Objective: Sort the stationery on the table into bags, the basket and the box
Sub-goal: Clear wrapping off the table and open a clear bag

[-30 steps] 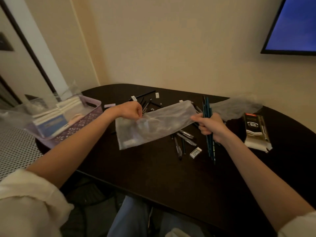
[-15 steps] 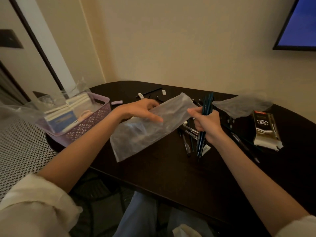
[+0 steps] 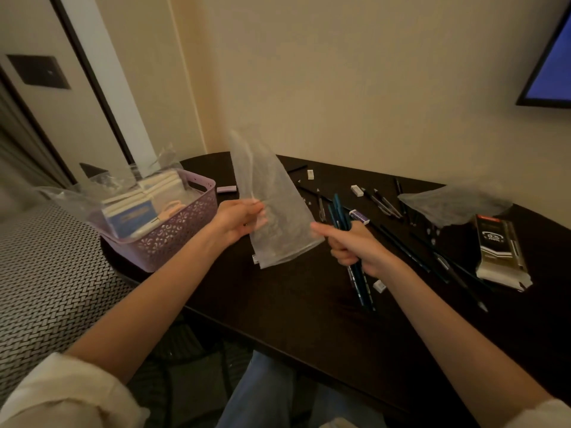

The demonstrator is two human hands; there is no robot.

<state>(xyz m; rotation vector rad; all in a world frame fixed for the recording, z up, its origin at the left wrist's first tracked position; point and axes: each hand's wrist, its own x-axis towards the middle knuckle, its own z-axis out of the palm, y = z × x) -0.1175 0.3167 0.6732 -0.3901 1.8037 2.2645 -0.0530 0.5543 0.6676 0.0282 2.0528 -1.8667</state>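
Observation:
My left hand (image 3: 239, 222) pinches a translucent mesh bag (image 3: 272, 211), which stands nearly upright above the dark table (image 3: 293, 304). A bundle of teal pencils (image 3: 349, 242) is gripped in my right hand (image 3: 355, 247), and that hand's thumb and forefinger reach to the bag's lower right corner. Loose pens and pencils (image 3: 383, 205) and small white erasers (image 3: 357, 190) lie scattered on the table behind the hands. At the table's left end sits a purple basket (image 3: 173, 239) with notebooks inside.
A second mesh bag (image 3: 448, 205) lies at the right rear, beside a flat black-and-white box (image 3: 497, 251). Clear plastic bags (image 3: 80, 199) spill over the basket's left side. A woven-pattern surface (image 3: 46, 288) lies left of the table. A wall screen (image 3: 550, 66) hangs at upper right.
The mesh bag has swung from lying flat across the table to nearly upright. My left hand shifted its hold down the bag's left edge, and my right hand dropped lower with the pencils.

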